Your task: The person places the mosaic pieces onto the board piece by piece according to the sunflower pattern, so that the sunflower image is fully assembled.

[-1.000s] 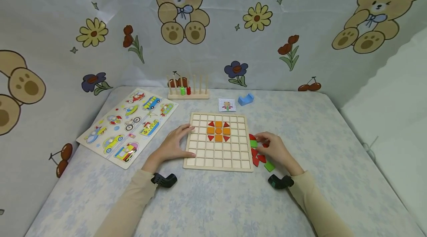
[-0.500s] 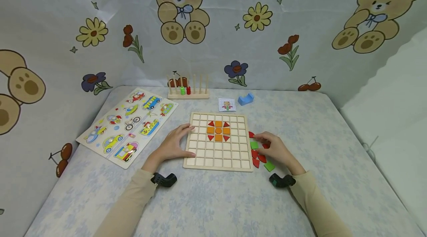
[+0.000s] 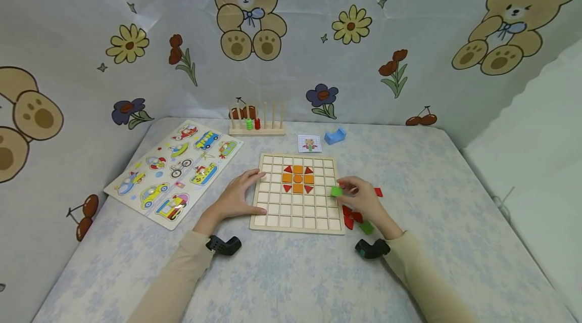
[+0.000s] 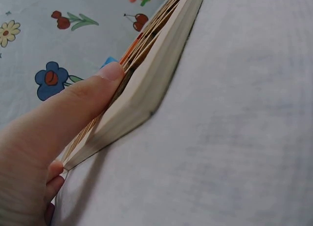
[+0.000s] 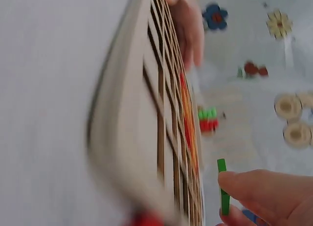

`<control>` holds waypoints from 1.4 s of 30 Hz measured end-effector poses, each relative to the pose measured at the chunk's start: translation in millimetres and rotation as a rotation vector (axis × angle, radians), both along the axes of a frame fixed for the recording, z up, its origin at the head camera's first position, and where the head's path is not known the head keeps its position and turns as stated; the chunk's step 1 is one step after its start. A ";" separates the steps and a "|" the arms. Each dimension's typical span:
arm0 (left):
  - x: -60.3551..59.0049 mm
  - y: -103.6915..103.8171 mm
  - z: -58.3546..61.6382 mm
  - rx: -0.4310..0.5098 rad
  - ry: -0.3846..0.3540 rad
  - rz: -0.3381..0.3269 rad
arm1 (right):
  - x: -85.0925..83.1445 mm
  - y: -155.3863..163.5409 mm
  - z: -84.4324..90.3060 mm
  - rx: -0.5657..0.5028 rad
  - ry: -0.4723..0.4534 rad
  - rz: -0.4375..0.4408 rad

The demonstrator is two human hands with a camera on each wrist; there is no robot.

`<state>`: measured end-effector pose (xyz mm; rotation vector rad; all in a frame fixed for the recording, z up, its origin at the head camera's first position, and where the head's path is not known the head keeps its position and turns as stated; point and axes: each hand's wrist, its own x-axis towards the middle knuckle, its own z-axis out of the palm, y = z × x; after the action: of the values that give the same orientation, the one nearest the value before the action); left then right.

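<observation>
A green square tile (image 3: 336, 191) is pinched between the thumb and fingertips of the right hand (image 3: 361, 200), held just over the right edge of the wooden grid board (image 3: 297, 212); in the right wrist view the tile (image 5: 223, 187) is seen edge-on beside the board (image 5: 142, 138). The left hand (image 3: 236, 196) is laid with relaxed fingers on the board's left edge, its thumb (image 4: 83, 101) pressed along the rim. An orange and red pattern (image 3: 297, 178) is set in the board's upper cells. Loose red pieces (image 3: 351, 217), another red piece (image 3: 378, 192) and a green piece (image 3: 366, 227) lie on the surface near the board's right edge. A vehicle puzzle (image 3: 175, 171) is placed toward the left edge of the surface.
</observation>
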<state>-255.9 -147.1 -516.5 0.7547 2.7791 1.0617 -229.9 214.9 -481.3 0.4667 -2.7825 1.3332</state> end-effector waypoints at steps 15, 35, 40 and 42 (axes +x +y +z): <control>-1.2 0.3 -0.4 0.002 -0.001 -0.009 | -4.3 -85.5 -2.9 -0.042 -0.060 0.120; -1.4 0.6 -0.3 -0.007 -0.019 0.004 | 12.5 -18.3 -3.3 -0.026 0.026 0.031; 0.0 0.5 1.9 -0.003 -0.013 0.000 | 24.2 23.5 -2.9 0.050 0.032 -0.092; 0.2 0.3 1.6 -0.004 -0.011 0.000 | 29.5 38.7 -3.4 0.080 0.008 -0.131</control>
<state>-255.7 -146.8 -514.9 0.7470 2.7712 1.0574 -200.4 253.6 -484.7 0.2849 -2.8129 1.1944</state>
